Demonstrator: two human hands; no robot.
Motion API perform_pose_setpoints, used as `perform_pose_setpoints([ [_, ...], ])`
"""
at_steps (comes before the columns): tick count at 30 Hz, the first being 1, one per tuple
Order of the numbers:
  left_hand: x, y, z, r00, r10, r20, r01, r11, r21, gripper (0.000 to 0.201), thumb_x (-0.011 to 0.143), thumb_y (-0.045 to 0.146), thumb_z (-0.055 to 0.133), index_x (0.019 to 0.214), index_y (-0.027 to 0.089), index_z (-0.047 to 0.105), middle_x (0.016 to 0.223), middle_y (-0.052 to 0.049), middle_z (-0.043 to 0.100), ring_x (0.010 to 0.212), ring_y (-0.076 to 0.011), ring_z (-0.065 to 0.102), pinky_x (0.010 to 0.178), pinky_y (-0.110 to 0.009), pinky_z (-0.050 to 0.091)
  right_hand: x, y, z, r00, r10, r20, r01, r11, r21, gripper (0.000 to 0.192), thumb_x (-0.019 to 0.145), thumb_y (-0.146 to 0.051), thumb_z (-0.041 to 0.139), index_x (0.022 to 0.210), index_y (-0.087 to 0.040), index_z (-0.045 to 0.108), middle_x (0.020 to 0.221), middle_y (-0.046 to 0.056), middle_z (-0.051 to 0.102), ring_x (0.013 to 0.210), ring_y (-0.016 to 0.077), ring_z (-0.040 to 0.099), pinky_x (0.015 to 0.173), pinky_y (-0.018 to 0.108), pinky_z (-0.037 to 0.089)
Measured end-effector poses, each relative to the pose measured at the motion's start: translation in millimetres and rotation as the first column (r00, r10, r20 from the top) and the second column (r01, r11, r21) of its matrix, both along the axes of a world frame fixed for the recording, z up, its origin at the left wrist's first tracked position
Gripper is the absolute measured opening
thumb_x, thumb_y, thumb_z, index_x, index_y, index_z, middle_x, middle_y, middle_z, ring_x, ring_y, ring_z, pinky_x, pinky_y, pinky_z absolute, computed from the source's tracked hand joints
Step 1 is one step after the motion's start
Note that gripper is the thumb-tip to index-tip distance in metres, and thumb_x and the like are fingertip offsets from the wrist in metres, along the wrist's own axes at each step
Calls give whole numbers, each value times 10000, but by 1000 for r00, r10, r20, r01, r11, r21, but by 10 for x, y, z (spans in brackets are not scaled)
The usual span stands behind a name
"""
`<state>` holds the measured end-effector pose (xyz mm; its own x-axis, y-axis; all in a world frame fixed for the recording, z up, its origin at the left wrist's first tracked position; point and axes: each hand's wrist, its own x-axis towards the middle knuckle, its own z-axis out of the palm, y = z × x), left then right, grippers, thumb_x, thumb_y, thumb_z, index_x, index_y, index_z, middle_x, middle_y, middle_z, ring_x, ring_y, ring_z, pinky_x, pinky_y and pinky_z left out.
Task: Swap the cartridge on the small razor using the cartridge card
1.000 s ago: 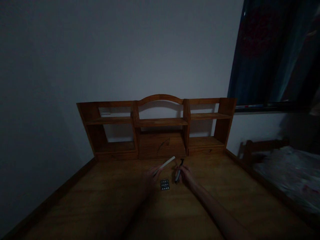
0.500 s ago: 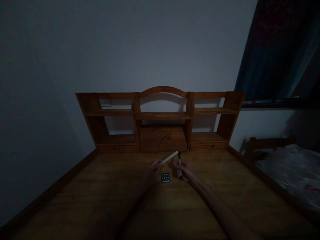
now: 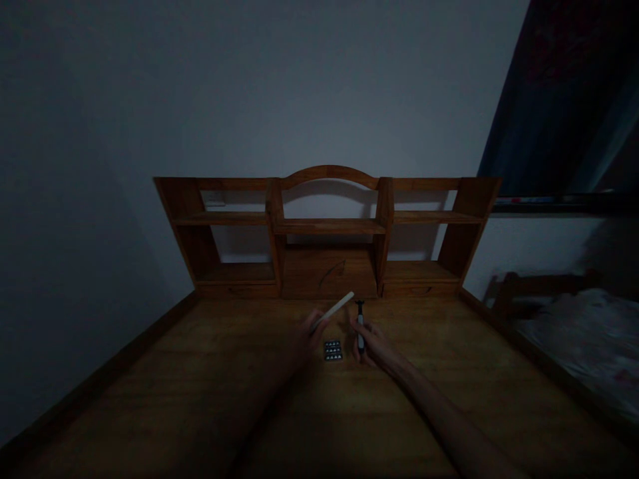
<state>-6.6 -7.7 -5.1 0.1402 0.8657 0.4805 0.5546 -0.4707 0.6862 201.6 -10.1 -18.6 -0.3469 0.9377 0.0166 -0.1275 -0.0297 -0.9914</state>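
Observation:
My left hand (image 3: 310, 332) is closed round the lower end of a slim white stick (image 3: 340, 305), which slants up to the right. My right hand (image 3: 370, 340) grips a razor (image 3: 360, 326) by its grey handle, its dark T-shaped head pointing away from me. The tip of the stick is a short way to the left of the razor's head, apart from it. Between my hands, on the wooden desk (image 3: 319, 412), lies a small dark pack (image 3: 333, 350) with rows of light pieces. Dim light hides the finer details.
A wooden shelf unit (image 3: 329, 227) stands along the desk's back edge against the wall. Raised wooden edges run down both sides of the desk. At the right is a bed (image 3: 589, 332) with crumpled, pale bedding, below a dark curtained window.
The stick's tip has drawn away from the razor's head, leaving a gap. The razor's head now shows more plainly. The view has shifted slightly.

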Motion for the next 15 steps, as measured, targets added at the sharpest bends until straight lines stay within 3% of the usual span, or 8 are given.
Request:
perform_pose_setpoints([
  [7,2,-43,48,999,42,-21,-43,999,-34,255,906,444,411,953,265,588,771,26,661,679,-130,628,627,-224,481,-19,-30,59,998,34,-48,-33,999,19,455,814,-610,550,915,-172,480,442,-23,591,210,91,361,225,174,192],
  [15,-4,-31,39,1000,0,-23,0,1000,-29,261,917,432,400,967,264,594,857,6,671,764,-142,632,702,-234,487,-20,-81,111,994,99,-41,-97,995,30,408,825,-564,563,876,-170,469,478,-8,610,233,94,400,235,173,219],
])
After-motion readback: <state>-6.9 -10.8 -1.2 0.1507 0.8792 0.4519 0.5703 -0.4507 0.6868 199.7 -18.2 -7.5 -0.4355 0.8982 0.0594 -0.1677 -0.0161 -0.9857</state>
